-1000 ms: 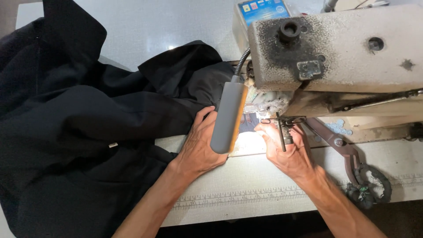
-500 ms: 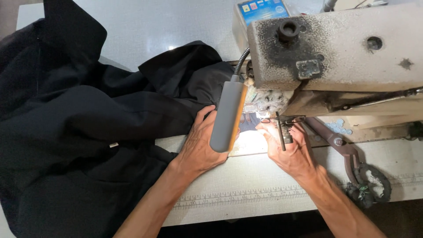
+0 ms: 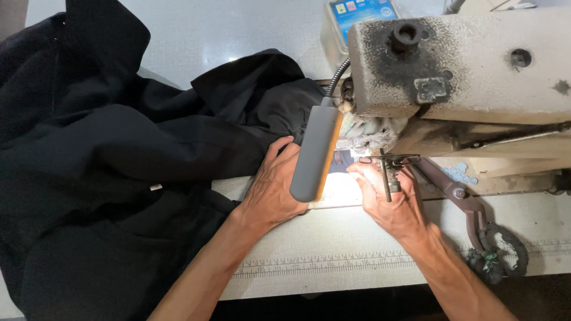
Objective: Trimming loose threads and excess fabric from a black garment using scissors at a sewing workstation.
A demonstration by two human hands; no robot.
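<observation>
Left hand [image 3: 272, 191] lies flat, fingers spread, palm down on the black fabric [image 3: 119, 166] at the edge of the surface [image 3: 333, 238]; grip apart, pressing rather than clasping. Right hand [image 3: 391, 199] rests just right of the lit patch under the sewing machine [image 3: 464, 65], fingertips curled at the fabric near the needle area; whether that grip is clamped, cannot tell. Grey lamp bar [image 3: 315, 151] hangs between the hands. Fabric bulk piled to the left, spilling over the near edge.
</observation>
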